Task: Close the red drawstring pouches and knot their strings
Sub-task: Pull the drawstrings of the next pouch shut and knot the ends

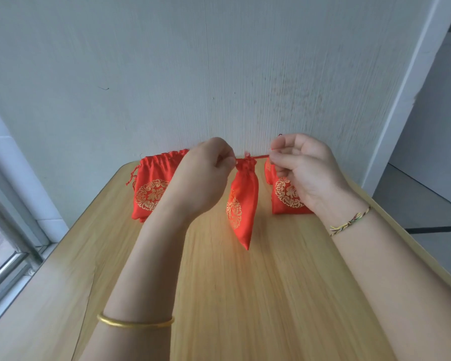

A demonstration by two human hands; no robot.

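A red drawstring pouch (pixel 242 204) with gold print hangs above the wooden table (pixel 245 295), its mouth gathered tight. My left hand (pixel 206 175) pinches the string on the left of the gathered top. My right hand (pixel 302 168) pinches the red string (pixel 261 157), which runs taut to the right of the pouch's top. Another red pouch (pixel 149 188) lies at the back left, its mouth gathered and strings loose at its left. Partly hidden behind my right hand, a third red pouch (pixel 284 201) stands at the back right.
The table's far edge meets a pale wall (pixel 219 74). A window frame (pixel 11 243) runs along the left side. On the right the table edge drops to a grey floor (pixel 414 217). A gold bangle circles my left wrist, a braided thread my right.
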